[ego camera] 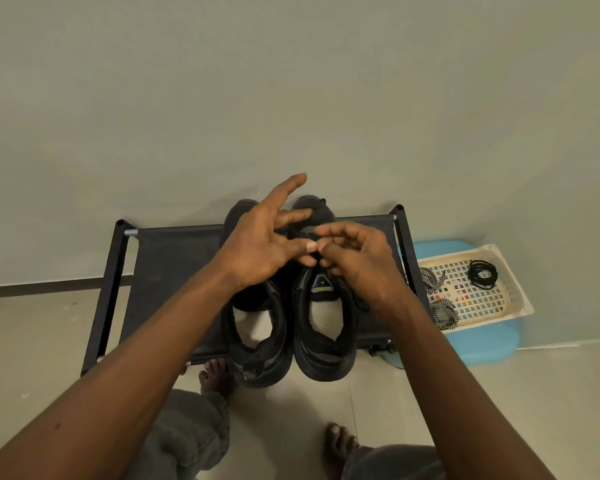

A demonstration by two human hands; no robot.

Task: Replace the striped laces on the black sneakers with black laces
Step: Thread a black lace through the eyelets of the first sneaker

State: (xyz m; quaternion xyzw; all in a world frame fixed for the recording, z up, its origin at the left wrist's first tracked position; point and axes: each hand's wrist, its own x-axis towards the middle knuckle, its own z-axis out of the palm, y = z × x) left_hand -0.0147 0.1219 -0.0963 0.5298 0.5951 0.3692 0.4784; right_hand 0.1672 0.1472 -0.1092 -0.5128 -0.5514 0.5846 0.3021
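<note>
Black lace seems pinched in my curled right fingers, left fingers spread, apparently mid-lacing the right sneaker; next, aim for an eyelet.

Two black sneakers sit side by side on a black fabric-topped metal rack at frame centre. At right, a cream plastic basket on a blue plastic stool holds striped laces left, coiled black lace upper right.
</note>
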